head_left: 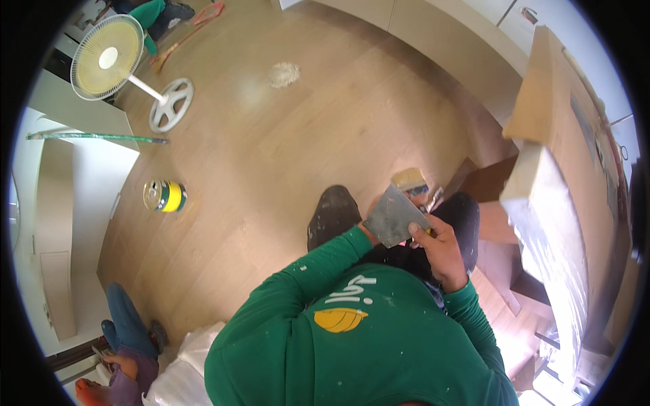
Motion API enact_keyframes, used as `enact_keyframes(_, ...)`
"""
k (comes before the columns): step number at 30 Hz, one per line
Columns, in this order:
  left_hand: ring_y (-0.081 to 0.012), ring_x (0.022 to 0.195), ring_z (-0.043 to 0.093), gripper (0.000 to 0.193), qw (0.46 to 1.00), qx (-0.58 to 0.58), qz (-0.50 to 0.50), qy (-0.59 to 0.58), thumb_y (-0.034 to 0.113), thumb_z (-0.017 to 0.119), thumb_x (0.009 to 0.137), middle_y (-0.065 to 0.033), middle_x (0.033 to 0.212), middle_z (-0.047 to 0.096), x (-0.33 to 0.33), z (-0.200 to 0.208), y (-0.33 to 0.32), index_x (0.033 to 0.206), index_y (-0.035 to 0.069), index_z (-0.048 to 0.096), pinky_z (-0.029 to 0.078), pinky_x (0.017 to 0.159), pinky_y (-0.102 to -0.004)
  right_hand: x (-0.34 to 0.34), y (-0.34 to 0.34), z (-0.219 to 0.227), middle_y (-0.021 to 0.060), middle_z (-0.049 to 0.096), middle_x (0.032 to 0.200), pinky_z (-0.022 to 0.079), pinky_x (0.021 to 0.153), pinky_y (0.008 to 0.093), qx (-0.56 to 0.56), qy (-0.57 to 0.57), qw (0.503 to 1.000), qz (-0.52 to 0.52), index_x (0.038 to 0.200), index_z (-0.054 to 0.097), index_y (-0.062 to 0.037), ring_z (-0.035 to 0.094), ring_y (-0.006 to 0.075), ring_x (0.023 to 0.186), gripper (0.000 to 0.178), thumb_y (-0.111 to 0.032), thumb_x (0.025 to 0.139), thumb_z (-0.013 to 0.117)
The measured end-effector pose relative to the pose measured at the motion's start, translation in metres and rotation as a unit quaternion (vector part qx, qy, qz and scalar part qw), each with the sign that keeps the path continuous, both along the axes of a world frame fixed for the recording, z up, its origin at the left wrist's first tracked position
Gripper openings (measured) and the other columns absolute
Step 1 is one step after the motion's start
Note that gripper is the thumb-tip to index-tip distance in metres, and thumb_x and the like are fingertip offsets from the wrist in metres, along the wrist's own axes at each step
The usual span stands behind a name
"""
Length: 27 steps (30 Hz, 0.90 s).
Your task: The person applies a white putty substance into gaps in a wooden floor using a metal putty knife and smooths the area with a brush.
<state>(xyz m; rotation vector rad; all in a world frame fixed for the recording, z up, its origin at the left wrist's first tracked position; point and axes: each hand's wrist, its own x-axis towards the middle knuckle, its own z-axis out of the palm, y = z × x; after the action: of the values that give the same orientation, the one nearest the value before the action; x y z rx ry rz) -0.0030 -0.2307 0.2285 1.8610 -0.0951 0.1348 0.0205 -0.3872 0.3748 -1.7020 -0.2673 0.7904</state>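
Observation:
My right hand (443,252) grips a putty knife (395,216) with a broad grey metal blade, the thumb pressed on the blade near its handle. The blade is tilted above my lap, between my knees. My left hand (367,233) reaches behind the blade; only its wrist edge shows, and the fingers are hidden. Just beyond the blade, near my right knee, is a tan, pale-topped thing (409,181) whose kind I cannot make out.
A yellow-and-green can (164,195) stands on the wooden floor to the left. Farther off are a white pedestal fan (108,59) and a pale powder pile (284,75). A large cardboard box (565,101) rises on the right. Two people are nearby, one lower left (128,338), one far left (147,13).

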Motion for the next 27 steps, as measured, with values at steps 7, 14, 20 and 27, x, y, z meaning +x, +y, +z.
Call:
enact_keyframes(7, -0.0368, 0.064, 0.068, 0.017, 0.911, 0.207, 0.347, -0.087, 0.024, 0.072, 0.09, -0.0146, 0.075, 0.069, -0.023, -0.055, 0.06, 0.097, 0.009, 0.069, 0.054, 0.057, -0.0441, -0.019, -0.028, 0.114, 0.0279, 0.063, 0.125, 0.058, 0.088, 0.045, 0.058, -0.448, 0.841, 0.299, 0.095, 0.066, 0.0023, 0.071, 0.0384, 0.097, 0.01, -0.003, 0.087, 0.064)
enact_keyframes(14, -0.0434, 0.072, 0.068, 0.02, 0.889, -0.033, 0.456, 0.014, 0.028, 0.066, 0.089, -0.0207, 0.075, 0.069, 0.092, -0.14, 0.039, 0.101, 0.013, 0.069, 0.055, 0.065, -0.0526, -0.025, -0.013, 0.19, 0.0234, 0.063, 0.127, 0.056, 0.097, 0.0576, -0.233, -0.824, 0.461, 0.231, 0.122, 0.062, -0.0032, 0.066, 0.0412, 0.115, 0.021, -0.009, 0.103, 0.056)
enact_keyframes(20, -0.0432, 0.092, 0.07, 0.028, 0.876, -0.09, 0.452, 0.139, 0.033, 0.063, 0.09, -0.021, 0.096, 0.073, 0.158, -0.235, 0.061, 0.11, 0.014, 0.072, 0.056, 0.083, -0.0536, -0.011, 0.031, 0.17, 0.0201, 0.065, 0.128, 0.056, 0.096, 0.0535, -0.311, -0.867, 0.362, 0.145, 0.114, 0.065, -0.003, 0.066, 0.0396, 0.118, 0.016, -0.012, 0.102, 0.059)
enact_keyframes(27, -0.0443, 0.088, 0.07, 0.033, 0.817, -0.003, 0.528, 0.231, 0.032, 0.062, 0.092, -0.0228, 0.09, 0.072, -0.002, -0.273, 0.105, 0.112, 0.007, 0.07, 0.054, 0.075, -0.0538, -0.005, 0.019, 0.17, 0.0163, 0.068, 0.129, 0.056, 0.096, 0.0488, -0.339, -0.865, 0.35, 0.115, 0.104, 0.069, -0.0027, 0.065, 0.0378, 0.12, 0.015, -0.016, 0.1, 0.063)
